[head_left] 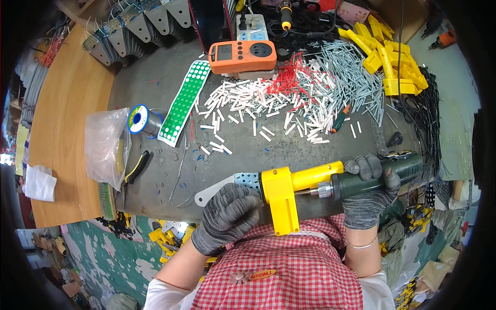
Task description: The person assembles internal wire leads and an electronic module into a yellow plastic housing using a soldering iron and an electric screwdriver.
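Note:
A yellow plastic housing (277, 192) with a tubular handle lies across the near edge of the table, in front of my apron. From its left end stick out a dotted blue-grey plate (247, 180) and a pale grey metal blade (211, 191). My left hand (230, 212), in a grey knit glove, is closed over this metal end. In my gloved right hand (368, 199) is a dark green power screwdriver (405, 170), lying nearly level. Its thin bit points left and meets the right side of the housing; the very tip is hidden.
White sleeves (237, 98), red wires (289, 77) and long screws (351, 67) are heaped beyond my hands. An orange meter (243, 57), green dotted card (184, 103), solder spool (138, 120) and pliers (137, 166) lie farther left. Yellow housings (395, 62) are piled at the far right.

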`<state>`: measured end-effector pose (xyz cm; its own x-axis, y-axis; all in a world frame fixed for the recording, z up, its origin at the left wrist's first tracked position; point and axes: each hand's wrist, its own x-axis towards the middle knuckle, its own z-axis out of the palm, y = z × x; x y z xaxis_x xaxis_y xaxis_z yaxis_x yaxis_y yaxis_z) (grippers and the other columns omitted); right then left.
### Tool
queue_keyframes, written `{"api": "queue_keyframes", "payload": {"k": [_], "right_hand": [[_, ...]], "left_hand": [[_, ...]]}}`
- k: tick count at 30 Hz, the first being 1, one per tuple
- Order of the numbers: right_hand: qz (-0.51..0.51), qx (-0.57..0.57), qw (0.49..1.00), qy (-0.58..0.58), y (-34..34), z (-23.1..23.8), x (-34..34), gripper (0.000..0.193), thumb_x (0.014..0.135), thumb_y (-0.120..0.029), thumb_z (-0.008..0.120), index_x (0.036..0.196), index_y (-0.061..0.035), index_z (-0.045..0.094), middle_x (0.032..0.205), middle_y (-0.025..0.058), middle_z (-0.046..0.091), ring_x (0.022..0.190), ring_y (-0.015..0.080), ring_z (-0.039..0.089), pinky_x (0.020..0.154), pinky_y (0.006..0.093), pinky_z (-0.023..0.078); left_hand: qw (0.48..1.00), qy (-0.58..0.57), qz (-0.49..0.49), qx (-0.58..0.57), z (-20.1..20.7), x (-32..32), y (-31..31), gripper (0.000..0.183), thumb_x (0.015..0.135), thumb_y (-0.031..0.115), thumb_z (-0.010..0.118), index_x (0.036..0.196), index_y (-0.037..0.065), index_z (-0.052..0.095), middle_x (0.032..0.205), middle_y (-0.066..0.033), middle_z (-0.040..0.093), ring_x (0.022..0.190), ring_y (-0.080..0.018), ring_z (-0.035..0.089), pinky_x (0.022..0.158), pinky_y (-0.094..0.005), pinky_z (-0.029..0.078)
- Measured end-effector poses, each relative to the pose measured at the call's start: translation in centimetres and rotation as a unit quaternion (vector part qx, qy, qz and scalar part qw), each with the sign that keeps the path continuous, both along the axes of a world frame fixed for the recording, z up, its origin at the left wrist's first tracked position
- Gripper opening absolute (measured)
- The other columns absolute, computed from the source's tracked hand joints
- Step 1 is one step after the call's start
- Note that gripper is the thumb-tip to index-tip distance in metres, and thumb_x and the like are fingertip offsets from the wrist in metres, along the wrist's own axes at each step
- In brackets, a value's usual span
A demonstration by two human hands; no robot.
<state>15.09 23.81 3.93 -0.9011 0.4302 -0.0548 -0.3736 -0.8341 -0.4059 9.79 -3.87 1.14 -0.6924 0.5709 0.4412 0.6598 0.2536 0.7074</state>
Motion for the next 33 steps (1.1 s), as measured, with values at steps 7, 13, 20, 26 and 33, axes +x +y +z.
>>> {"api": "queue_keyframes", "payload": {"k": [7,13,20,26,33], "right_hand": [[0.011,-0.002,1.000,0.025,0.1,-0.1,0.1,0.031,0.079,-0.018,0.071,0.106,-0.0096,0.059,0.072,-0.0017,0.049,0.067,0.0143,0.048,0.081,0.0348,0.042],[0.014,0.003,0.999,0.039,0.4,-0.8,0.2,0.028,0.081,-0.019,0.066,0.107,-0.0107,0.062,0.075,-0.0019,0.051,0.070,0.0141,0.049,0.083,0.0369,0.043],[0.005,-0.003,1.000,0.009,0.2,-0.3,-0.1,0.022,0.081,-0.020,0.070,0.096,-0.0098,0.059,0.071,-0.0018,0.049,0.067,0.0146,0.048,0.081,0.0345,0.041],[0.016,0.010,0.999,0.034,0.4,-0.5,0.0,0.033,0.081,-0.019,0.066,0.113,-0.0109,0.061,0.075,-0.0020,0.052,0.070,0.0142,0.050,0.083,0.0366,0.043],[0.026,0.014,0.998,0.048,0.6,-0.7,-0.1,0.031,0.082,-0.019,0.066,0.112,-0.0125,0.061,0.076,-0.0020,0.052,0.072,0.0143,0.050,0.084,0.0372,0.043]], "left_hand": [[0.997,-0.071,0.010,0.012,-0.7,0.3,0.1,0.030,0.069,-0.002,0.076,0.094,0.009,0.062,0.090,-0.0078,0.066,0.084,-0.0292,0.064,0.074,-0.0388,0.050],[0.994,-0.106,0.001,0.013,-0.6,0.1,-0.2,0.030,0.069,-0.001,0.077,0.094,0.009,0.063,0.091,-0.0068,0.066,0.085,-0.0288,0.063,0.074,-0.0387,0.051],[0.996,-0.084,-0.002,0.020,0.0,-0.4,-0.4,0.030,0.068,-0.003,0.079,0.090,0.011,0.065,0.086,-0.0062,0.069,0.081,-0.0246,0.067,0.073,-0.0331,0.054],[0.998,-0.064,-0.015,-0.008,0.5,-0.2,-0.8,0.026,0.073,0.001,0.077,0.096,0.007,0.068,0.095,-0.0080,0.069,0.087,-0.0283,0.065,0.076,-0.0384,0.052],[0.996,-0.089,-0.030,0.003,0.2,-0.5,-0.9,0.024,0.074,0.002,0.078,0.096,0.007,0.069,0.096,-0.0086,0.069,0.087,-0.0280,0.066,0.075,-0.0383,0.052]]}}
